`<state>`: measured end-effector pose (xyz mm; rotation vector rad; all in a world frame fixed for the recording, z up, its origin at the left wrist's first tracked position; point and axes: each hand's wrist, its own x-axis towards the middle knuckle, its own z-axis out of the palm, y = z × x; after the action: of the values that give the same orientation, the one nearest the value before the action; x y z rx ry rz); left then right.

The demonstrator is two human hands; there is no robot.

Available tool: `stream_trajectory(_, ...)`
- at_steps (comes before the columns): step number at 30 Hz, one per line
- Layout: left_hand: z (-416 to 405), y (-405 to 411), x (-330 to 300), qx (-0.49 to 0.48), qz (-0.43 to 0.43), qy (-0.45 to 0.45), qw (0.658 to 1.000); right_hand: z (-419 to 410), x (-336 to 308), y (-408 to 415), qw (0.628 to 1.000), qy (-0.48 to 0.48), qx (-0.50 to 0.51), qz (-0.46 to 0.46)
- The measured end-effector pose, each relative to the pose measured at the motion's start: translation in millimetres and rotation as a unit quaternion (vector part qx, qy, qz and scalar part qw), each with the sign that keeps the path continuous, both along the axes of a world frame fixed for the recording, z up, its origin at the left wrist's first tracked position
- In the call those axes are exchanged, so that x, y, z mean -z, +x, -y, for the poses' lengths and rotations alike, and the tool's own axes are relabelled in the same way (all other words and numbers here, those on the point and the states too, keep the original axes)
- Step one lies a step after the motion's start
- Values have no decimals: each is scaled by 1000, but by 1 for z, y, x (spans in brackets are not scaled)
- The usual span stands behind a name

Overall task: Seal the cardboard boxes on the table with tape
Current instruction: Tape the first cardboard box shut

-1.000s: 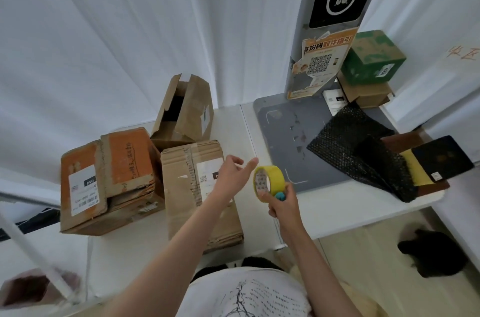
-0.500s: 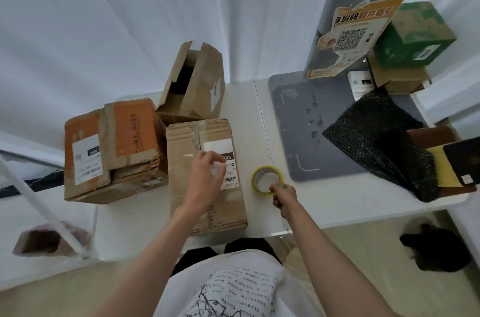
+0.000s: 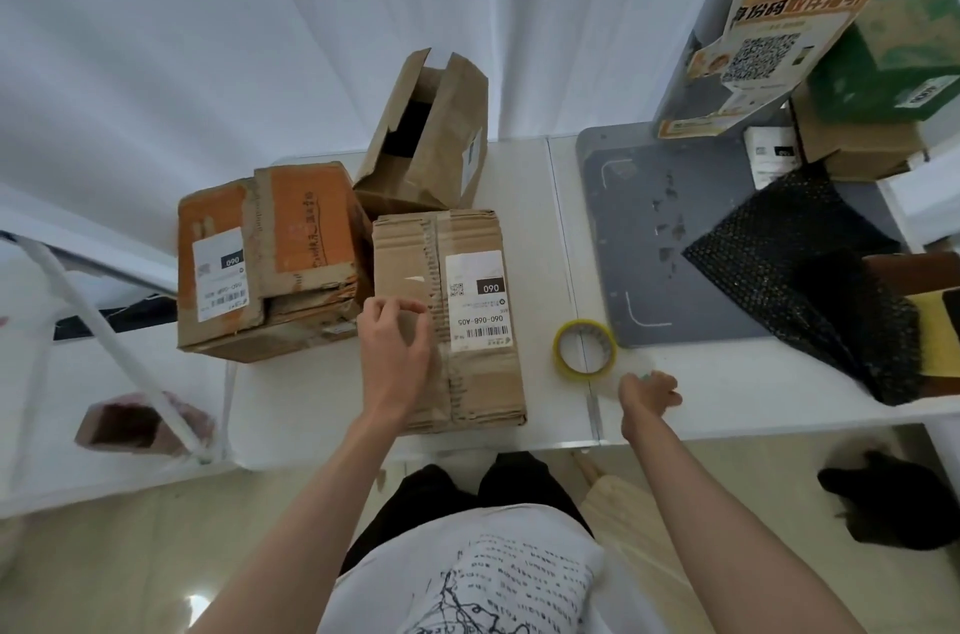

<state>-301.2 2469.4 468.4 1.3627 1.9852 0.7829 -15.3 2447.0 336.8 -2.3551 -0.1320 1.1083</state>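
A brown cardboard box (image 3: 483,384) with a white label lies flat on the white table (image 3: 701,384) in front of me. My left hand (image 3: 397,347) rests on its top beside the taped seam, fingers curled, with nothing visible between them. A yellow-rimmed tape roll (image 3: 558,347) lies on the table to the box's right, touched by neither hand. My right hand (image 3: 647,394) hovers just right of the roll, its fingers curled round a small blue-green object. An orange box (image 3: 306,228) stands left of the brown one. Behind them an open-topped box (image 3: 436,150) leans.
A grey mat (image 3: 649,228) covers the table's right part, with black bubble wrap (image 3: 779,270) on it. A green box (image 3: 893,62) on a brown one stands at the back right, beside a post bearing a poster (image 3: 769,36). A white frame bar (image 3: 104,321) slants at the left.
My right hand has set the tape roll down on the table and let go of it. My left hand has moved from beside the roll onto the brown box.
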Motion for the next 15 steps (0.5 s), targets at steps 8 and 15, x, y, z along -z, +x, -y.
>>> stream_trajectory(8,21,-22,12,-61,-42,-26,997,-5,-30,-15,986,109,-16,129)
stream_trajectory(15,33,-11,18,-45,10,-174,984,-8,-96,-115,904,193,-371,-87)
